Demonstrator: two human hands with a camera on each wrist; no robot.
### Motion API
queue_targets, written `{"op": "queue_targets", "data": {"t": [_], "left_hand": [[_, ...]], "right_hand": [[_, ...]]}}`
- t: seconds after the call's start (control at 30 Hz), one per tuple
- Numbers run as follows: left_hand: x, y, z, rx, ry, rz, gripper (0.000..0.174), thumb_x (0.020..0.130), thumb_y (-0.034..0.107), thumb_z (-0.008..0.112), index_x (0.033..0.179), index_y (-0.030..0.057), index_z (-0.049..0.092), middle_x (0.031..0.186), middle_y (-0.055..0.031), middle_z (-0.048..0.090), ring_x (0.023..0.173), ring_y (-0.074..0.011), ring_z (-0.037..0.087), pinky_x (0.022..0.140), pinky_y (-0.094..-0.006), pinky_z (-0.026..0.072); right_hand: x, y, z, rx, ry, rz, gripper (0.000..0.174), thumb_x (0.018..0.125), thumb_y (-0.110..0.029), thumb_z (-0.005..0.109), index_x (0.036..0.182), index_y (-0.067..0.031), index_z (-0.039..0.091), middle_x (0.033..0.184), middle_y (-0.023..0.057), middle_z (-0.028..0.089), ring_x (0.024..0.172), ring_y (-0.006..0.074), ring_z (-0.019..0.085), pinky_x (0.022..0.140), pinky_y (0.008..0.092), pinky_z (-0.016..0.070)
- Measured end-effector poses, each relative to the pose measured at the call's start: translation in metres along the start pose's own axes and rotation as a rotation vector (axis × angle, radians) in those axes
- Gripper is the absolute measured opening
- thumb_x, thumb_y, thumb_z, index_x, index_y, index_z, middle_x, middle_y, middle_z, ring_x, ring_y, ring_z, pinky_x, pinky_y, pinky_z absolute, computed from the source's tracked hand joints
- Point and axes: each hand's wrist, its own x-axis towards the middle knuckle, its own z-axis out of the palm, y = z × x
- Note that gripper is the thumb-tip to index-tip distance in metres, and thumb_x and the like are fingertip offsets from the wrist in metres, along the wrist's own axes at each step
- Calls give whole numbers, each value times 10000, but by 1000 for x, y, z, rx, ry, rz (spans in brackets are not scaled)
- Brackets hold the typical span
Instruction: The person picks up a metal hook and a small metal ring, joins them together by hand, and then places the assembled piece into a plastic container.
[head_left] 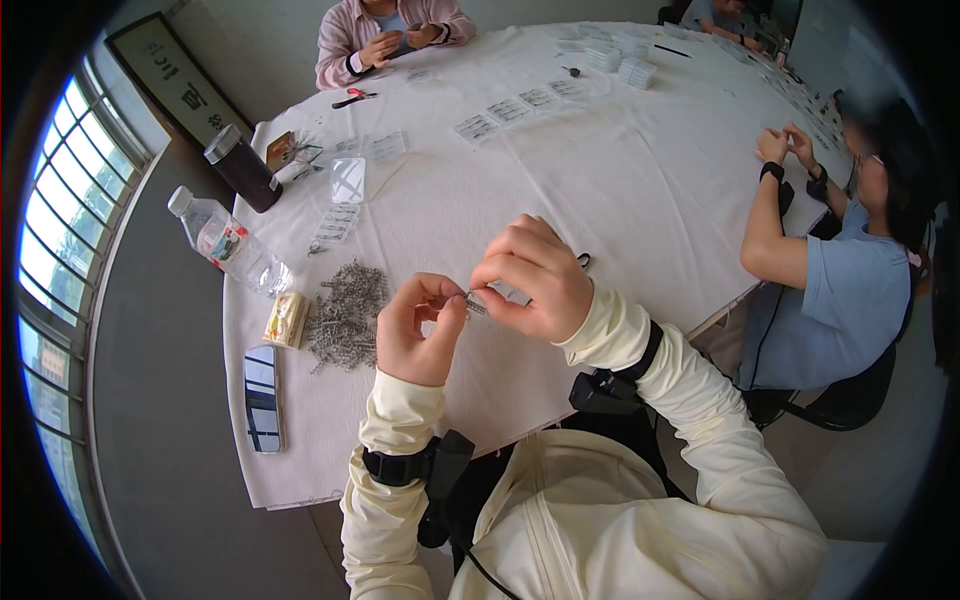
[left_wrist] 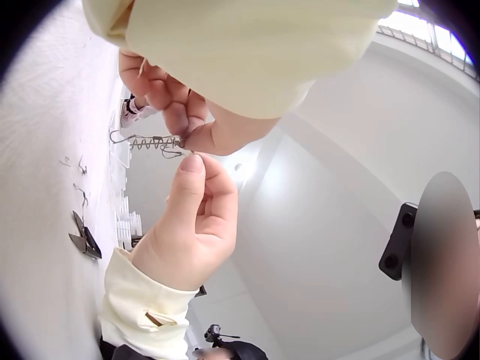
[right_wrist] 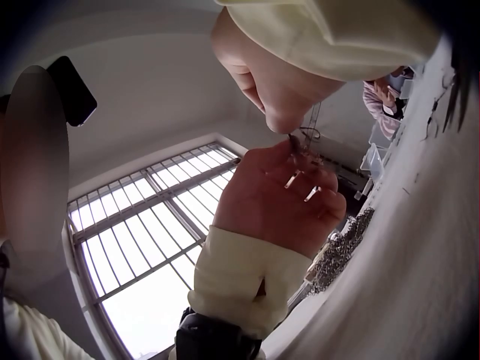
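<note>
Before the person's chest, the two hands meet fingertip to fingertip over the table. The left hand (head_left: 418, 330) pinches a small metal coil spring with hooked wires (left_wrist: 154, 142) between thumb and forefinger. Its coils and a curved hook stick out past the fingertips in the left wrist view. The right hand (head_left: 535, 280) pinches at the end of the same spring, thumb against forefinger; the exact bit of wire is hidden by the fingertips. Left of the left hand lies a heap of grey metal springs (head_left: 345, 315).
A tissue pack (head_left: 287, 320), phone (head_left: 263, 400), water bottle (head_left: 235, 245) and dark tumbler (head_left: 243, 168) line the table's left side. Clear trays (head_left: 510, 110) and red-handled pliers (head_left: 355, 97) lie farther back. A dark pointed tool (left_wrist: 86, 238) lies near the right hand. Other people sit around the table.
</note>
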Motion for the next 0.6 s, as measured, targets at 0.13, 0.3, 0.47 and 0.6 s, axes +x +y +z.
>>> {"op": "queue_targets", "data": {"t": [0.13,0.3,0.47,0.6], "left_hand": [[0,0,-2,10,-8,-4,53,888,36,621,927,1,632,853,-6,649,770,-69,585,720,-227,465],[0,-2,-3,14,-12,-6,65,886,51,625,937,11,630,854,3,645,776,-69,573,728,-233,452],[-2,7,3,141,-5,32,107,860,85,658,960,52,640,961,12,641,878,-108,575,781,-271,443],[-1,4,5,245,-37,50,160,841,119,693,984,68,640,993,8,640,907,-133,582,785,-281,443]], "right_hand": [[0,1,0,8,16,-2,236,687,-17,736,857,-124,612,840,-4,564,789,207,545,732,330,425],[-1,1,0,37,31,31,230,686,-10,728,853,-117,612,844,1,563,788,210,544,731,334,425],[1,0,-1,75,51,62,207,692,-3,720,836,-107,614,848,4,558,789,214,544,732,344,430],[1,0,-1,103,68,83,193,694,2,716,824,-100,617,850,5,556,788,213,544,732,346,432]]}}
